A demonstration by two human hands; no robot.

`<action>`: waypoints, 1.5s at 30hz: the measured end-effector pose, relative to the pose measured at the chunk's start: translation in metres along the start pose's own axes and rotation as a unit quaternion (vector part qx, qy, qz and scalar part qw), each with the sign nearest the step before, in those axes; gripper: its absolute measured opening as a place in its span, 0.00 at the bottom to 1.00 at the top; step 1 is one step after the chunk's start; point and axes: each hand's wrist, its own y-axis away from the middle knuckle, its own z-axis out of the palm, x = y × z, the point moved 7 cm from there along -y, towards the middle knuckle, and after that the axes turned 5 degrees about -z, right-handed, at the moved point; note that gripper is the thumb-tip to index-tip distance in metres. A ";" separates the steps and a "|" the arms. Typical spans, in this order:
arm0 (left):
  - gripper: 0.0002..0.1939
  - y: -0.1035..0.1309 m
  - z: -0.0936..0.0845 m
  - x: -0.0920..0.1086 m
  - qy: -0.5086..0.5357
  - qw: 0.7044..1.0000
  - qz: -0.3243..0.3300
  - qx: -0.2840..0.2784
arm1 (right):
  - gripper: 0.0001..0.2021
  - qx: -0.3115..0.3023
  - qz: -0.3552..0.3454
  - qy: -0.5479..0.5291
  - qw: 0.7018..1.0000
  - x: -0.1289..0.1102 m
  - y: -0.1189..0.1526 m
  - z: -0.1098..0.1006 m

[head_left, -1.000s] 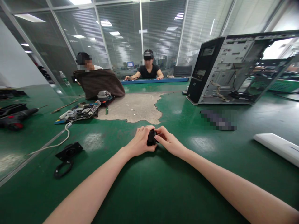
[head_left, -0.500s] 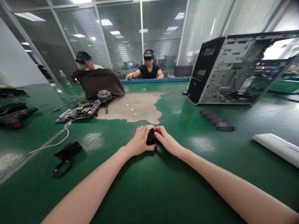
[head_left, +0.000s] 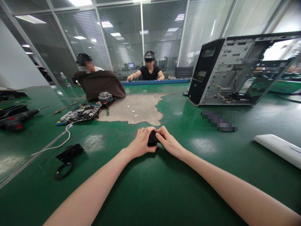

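Note:
A small black block-like part (head_left: 152, 139) is between my hands just above or on the green table; its exact kind cannot be made out. My left hand (head_left: 140, 142) is wrapped round it from the left, fingers over the far side and thumb along the near side. My right hand (head_left: 168, 142) is closed, with thumb and fingertips pinching at the part's upper right edge. To the left lie a black square piece with a round middle (head_left: 70, 153) and a black ring (head_left: 64, 171).
An open computer case (head_left: 211, 72) stands at the back right, with a white bar-shaped object (head_left: 279, 149) nearer. On the left are a circuit board (head_left: 80, 113), a power drill (head_left: 17, 121) and a white cable (head_left: 68, 135). Two people sit across the table (head_left: 150, 194).
My right fingertips have shifted very slightly at the part's upper edge. My left hand keeps its hold, and the part stays in place.

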 end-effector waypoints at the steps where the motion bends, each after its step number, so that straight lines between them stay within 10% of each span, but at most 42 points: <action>1: 0.32 0.000 0.000 0.000 0.000 1.000 -0.001 -0.001 | 0.06 0.003 0.009 -0.004 1.000 0.002 -0.001 0.001; 45: 0.31 0.000 -0.002 0.000 0.017 1.000 -0.012 -0.004 | 0.06 0.004 0.013 -0.061 0.998 0.000 0.003 0.002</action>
